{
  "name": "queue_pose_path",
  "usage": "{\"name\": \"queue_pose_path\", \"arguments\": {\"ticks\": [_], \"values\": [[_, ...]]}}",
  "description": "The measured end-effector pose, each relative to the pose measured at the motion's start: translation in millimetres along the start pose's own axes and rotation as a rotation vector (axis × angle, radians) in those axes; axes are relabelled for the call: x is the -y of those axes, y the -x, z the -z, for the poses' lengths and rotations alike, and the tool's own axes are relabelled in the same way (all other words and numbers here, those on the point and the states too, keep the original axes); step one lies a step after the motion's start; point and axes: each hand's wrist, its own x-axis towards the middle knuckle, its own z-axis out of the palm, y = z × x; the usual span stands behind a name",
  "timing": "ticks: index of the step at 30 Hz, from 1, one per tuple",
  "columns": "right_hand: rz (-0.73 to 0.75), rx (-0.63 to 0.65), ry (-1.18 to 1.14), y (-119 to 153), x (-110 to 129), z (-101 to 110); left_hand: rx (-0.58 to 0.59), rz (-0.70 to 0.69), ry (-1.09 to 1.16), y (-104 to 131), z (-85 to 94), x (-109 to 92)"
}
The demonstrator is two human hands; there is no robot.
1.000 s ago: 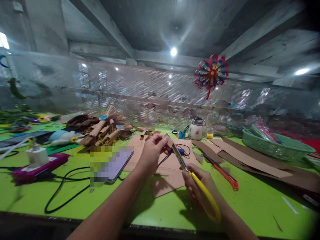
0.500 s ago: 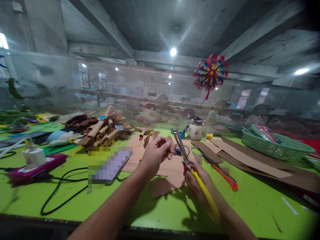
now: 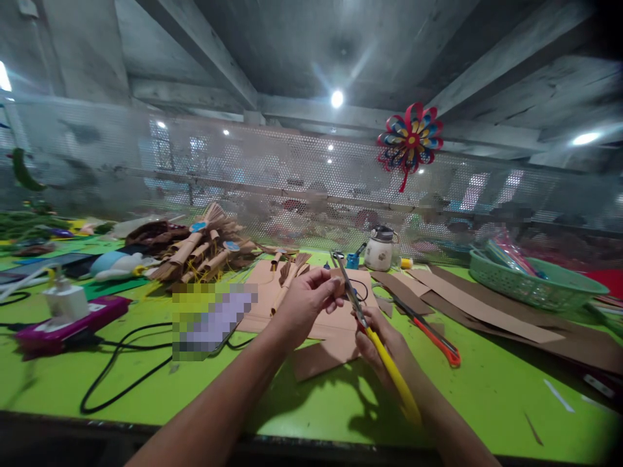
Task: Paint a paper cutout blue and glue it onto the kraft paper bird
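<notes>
Between the fingertips of my left hand [image 3: 309, 299] is a small piece of brown paper [image 3: 338, 279]. My right hand [image 3: 382, 334] is closed around the yellow handles of a pair of scissors [image 3: 354, 299], whose blades point away from me. The blades are beside the paper piece, close to my left fingertips; whether they touch it I cannot tell. Under both hands lie brown cardboard sheets [image 3: 321, 363] on the green table [image 3: 311, 421]. A small brown paper broom shape [image 3: 294, 269] rests on the cardboard behind my left hand.
To the left are a pile of paper brooms [image 3: 199, 253], a phone [image 3: 219, 321], and a purple power strip [image 3: 73, 324] with black cable. On the right lie an orange-handled cutter [image 3: 433, 337], brown paper strips [image 3: 487, 305] and a green basket [image 3: 535, 285]. A white jar [image 3: 378, 251] stands behind.
The scissor blades have come closer together and nearer the paper piece. My left hand has barely moved, still pinching the paper.
</notes>
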Motion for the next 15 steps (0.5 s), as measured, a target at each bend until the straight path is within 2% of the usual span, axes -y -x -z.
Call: {"name": "queue_pose_path", "arguments": {"ticks": [5,10,15], "values": [[0.031,-0.002,0.083,-0.3,-0.1,-0.1,0.032,0.013,-0.050,1.0,-0.8,-2.3],[0.030,0.014,0.066,-0.3,-0.9,0.2,0.016,0.027,-0.119,2.9,-1.5,-7.3],[0.030,0.003,0.094,0.4,-2.2,1.1,0.020,0.030,-0.091,1.8,0.3,-5.5]]}}
